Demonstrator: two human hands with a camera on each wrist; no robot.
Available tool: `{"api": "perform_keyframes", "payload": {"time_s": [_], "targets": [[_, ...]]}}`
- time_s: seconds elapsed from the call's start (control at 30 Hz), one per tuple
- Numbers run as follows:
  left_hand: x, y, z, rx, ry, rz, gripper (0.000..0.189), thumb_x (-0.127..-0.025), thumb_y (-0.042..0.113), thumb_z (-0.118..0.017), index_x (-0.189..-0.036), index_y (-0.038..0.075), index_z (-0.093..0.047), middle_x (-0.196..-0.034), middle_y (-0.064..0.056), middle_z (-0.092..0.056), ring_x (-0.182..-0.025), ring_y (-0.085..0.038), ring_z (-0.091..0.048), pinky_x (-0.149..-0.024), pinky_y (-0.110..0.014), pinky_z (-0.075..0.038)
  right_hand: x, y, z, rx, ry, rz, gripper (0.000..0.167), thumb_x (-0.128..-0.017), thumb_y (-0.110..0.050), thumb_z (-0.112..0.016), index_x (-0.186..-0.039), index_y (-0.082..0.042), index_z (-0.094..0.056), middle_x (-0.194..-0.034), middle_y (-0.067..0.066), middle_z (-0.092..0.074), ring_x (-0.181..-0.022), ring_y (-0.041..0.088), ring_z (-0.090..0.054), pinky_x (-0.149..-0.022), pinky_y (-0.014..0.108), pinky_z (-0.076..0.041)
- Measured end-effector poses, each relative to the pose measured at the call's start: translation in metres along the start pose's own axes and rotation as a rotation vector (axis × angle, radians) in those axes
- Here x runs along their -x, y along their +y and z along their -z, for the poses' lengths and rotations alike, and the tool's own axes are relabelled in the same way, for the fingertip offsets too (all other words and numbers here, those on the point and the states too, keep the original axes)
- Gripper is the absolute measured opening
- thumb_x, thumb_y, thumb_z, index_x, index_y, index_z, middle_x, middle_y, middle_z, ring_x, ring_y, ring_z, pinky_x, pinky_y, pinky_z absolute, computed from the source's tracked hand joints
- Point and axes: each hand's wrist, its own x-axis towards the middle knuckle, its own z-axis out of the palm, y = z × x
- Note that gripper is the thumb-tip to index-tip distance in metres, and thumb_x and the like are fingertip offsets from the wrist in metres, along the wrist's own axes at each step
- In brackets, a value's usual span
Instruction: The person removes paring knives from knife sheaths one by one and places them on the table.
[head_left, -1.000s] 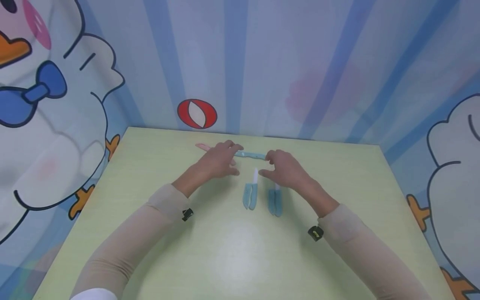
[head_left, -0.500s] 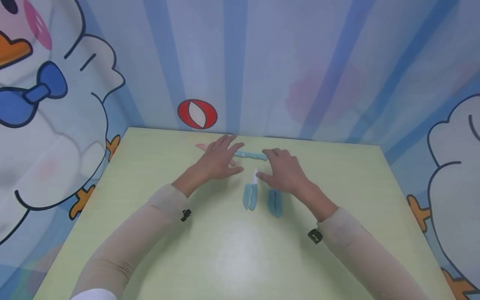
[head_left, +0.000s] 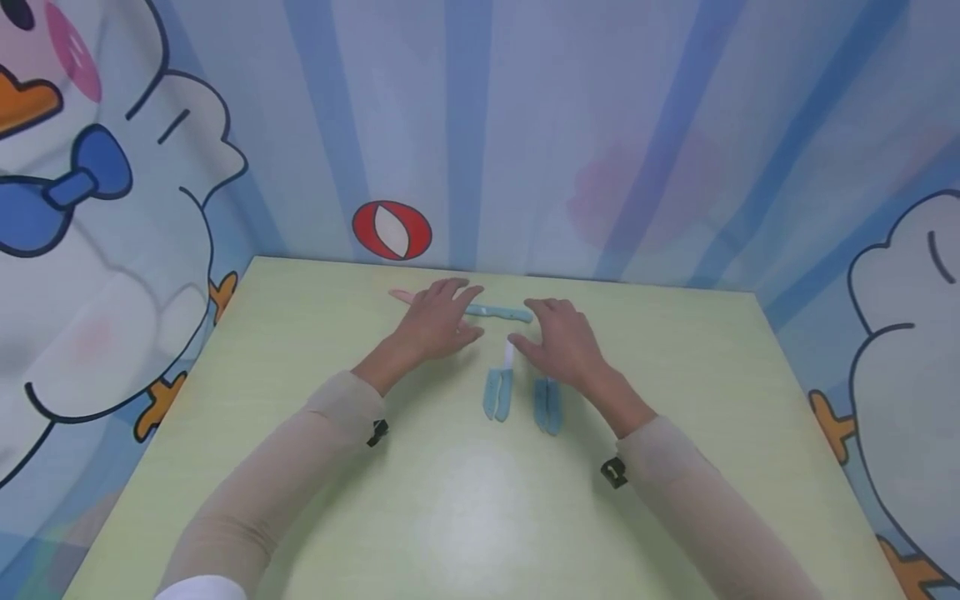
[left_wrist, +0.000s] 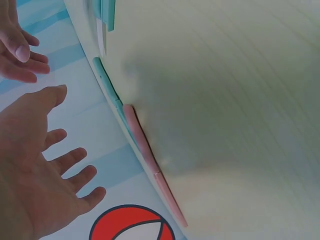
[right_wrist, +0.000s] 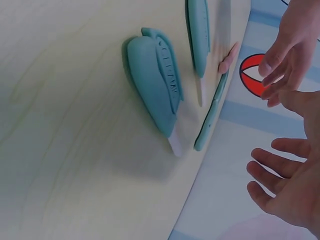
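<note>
Both hands hover over the table with fingers spread and nothing in them. My left hand (head_left: 437, 323) is above a pink knife (left_wrist: 142, 137), partly hiding it in the head view. Behind that lies a slim teal knife (head_left: 498, 312), whose left end crosses the pink one. My right hand (head_left: 566, 343) is near the teal knife's right end, its thumb above a teal folding knife (head_left: 498, 393) with a white blade out. Another teal folding knife (right_wrist: 155, 80) lies beside it; the right hand covers its white blade in the head view, while the right wrist view shows the blade tip.
The pale yellow-green table (head_left: 450, 508) ends at a back edge close behind the slim knives. A blue striped backdrop (head_left: 525, 150) with cartoon figures stands behind and to the sides.
My right fingers have come off the right end of the slim teal knife and straightened. The left fingers spread wider, then sank slightly. The knives appear to stay put.
</note>
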Motion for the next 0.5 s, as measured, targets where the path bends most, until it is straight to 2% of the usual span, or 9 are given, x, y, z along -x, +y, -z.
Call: {"api": "perform_keyframes", "payload": {"time_s": [0.17, 0.5], "targets": [[-0.006, -0.002, -0.007, 0.032, 0.026, 0.021, 0.066, -0.104, 0.041, -0.067, -0.160, 0.017, -0.044, -0.161, -0.011, -0.044, -0.149, -0.035, -0.038, -0.119, -0.058, -0.036, -0.008, 0.006, -0.007, -0.042, 0.015, -0.017, 0.067, -0.103, -0.044, -0.065, -0.152, -0.001, -0.052, -0.151, 0.024, -0.055, -0.142, 0.044, -0.048, -0.115, 0.061, -0.039], [-0.020, -0.003, -0.020, 0.023, 0.071, 0.028, 0.057, -0.103, 0.037, -0.068, -0.152, 0.012, -0.054, -0.151, -0.012, -0.054, -0.140, -0.035, -0.049, -0.109, -0.055, -0.047, -0.028, 0.014, -0.020, -0.095, 0.059, 0.025, 0.058, -0.103, -0.038, -0.068, -0.144, 0.003, -0.059, -0.142, 0.022, -0.060, -0.134, 0.040, -0.054, -0.113, 0.053, -0.043]]}}
